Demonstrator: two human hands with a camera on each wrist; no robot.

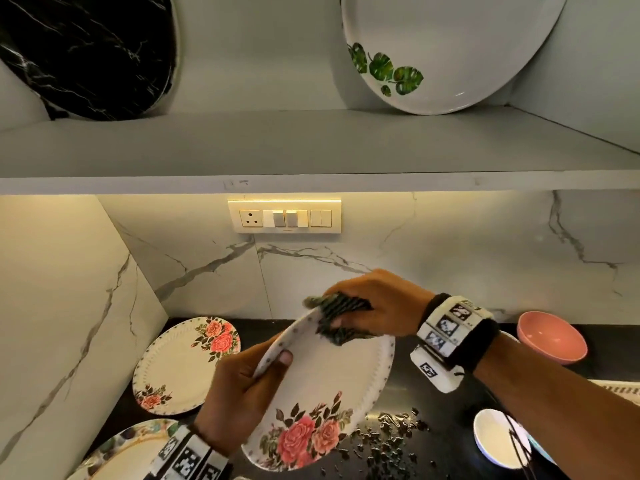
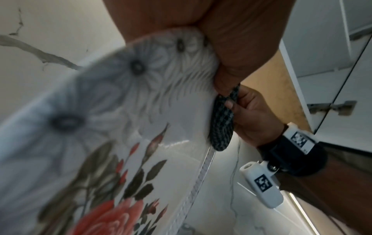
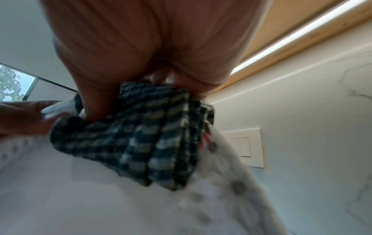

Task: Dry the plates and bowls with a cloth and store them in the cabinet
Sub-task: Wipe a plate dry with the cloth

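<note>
A white plate with red roses point(image 1: 325, 386) is held tilted above the black counter. My left hand point(image 1: 242, 389) grips its left rim, thumb on the face. My right hand point(image 1: 374, 306) holds a folded dark checked cloth point(image 1: 341, 317) and presses it on the plate's far rim. The left wrist view shows the rose plate point(image 2: 120, 127) close up, with the cloth point(image 2: 221, 122) at its edge in my right hand point(image 2: 251, 114). The right wrist view shows the cloth point(image 3: 141, 135) bunched under my palm on the plate point(image 3: 100, 198).
A second rose plate point(image 1: 183, 365) and a patterned plate point(image 1: 128, 448) lie on the counter at left. A pink bowl point(image 1: 550, 337) and a white bowl point(image 1: 498, 438) sit at right. Water drops point(image 1: 391, 434) spot the counter. The cabinet shelf point(image 1: 311, 150) above holds a black marble plate point(image 1: 90, 53) and a leaf-print plate point(image 1: 446, 46).
</note>
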